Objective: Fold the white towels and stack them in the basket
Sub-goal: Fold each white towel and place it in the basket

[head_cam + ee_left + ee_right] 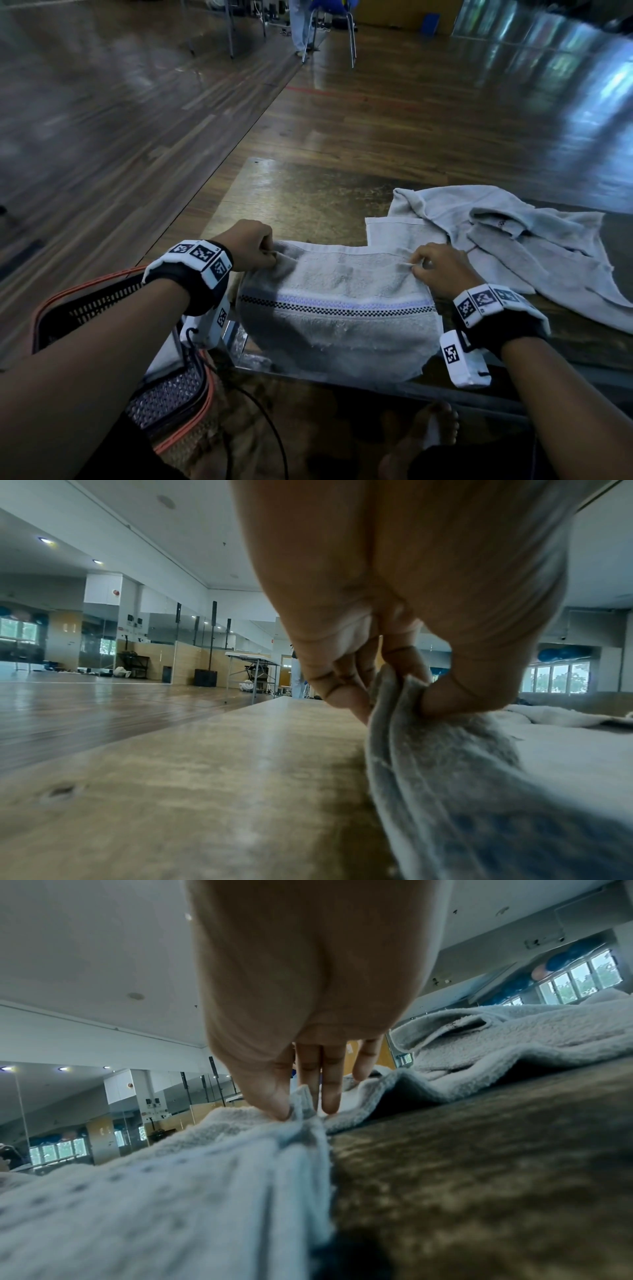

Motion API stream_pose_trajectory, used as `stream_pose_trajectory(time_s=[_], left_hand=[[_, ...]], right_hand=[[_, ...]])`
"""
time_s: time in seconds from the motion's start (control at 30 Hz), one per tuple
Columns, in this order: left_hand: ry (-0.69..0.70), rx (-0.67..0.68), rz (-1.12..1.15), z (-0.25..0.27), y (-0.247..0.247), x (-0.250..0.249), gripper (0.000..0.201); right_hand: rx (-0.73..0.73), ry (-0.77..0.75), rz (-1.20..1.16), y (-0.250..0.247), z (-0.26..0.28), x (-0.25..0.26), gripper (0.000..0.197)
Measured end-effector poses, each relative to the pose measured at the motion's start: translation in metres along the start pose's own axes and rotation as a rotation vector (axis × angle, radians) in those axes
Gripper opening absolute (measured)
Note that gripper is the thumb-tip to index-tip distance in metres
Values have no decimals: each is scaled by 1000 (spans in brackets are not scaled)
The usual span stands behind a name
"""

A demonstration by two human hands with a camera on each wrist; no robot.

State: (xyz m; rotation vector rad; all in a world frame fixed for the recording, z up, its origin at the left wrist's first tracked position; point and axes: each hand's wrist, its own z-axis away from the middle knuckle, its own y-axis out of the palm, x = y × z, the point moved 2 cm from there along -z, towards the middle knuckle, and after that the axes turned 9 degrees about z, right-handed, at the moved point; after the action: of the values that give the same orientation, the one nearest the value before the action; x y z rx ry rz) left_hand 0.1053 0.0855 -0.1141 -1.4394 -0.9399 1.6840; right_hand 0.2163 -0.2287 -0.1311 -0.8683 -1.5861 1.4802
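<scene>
White towel (337,318) on the table (308,195), long axis left-right between my hands. I've got my left hand (251,245) and right hand (440,270) each pinching a far corner; basket (85,305) sits nearer the left.

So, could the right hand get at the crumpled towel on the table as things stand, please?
Probably yes: the crumpled towel lies just beyond the right hand with nothing between them, though its grip on the striped towel must release first.
</scene>
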Motion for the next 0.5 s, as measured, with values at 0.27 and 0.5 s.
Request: stream_pose_trajectory(time_s=[0.27, 0.5], left_hand=[[4, -9, -49, -4, 0, -3, 20], [69, -88, 12, 4, -12, 9, 6]], right_hand=[[-36, 23, 7, -8, 4, 1, 8], [-67, 36, -43, -15, 7, -5, 19]])
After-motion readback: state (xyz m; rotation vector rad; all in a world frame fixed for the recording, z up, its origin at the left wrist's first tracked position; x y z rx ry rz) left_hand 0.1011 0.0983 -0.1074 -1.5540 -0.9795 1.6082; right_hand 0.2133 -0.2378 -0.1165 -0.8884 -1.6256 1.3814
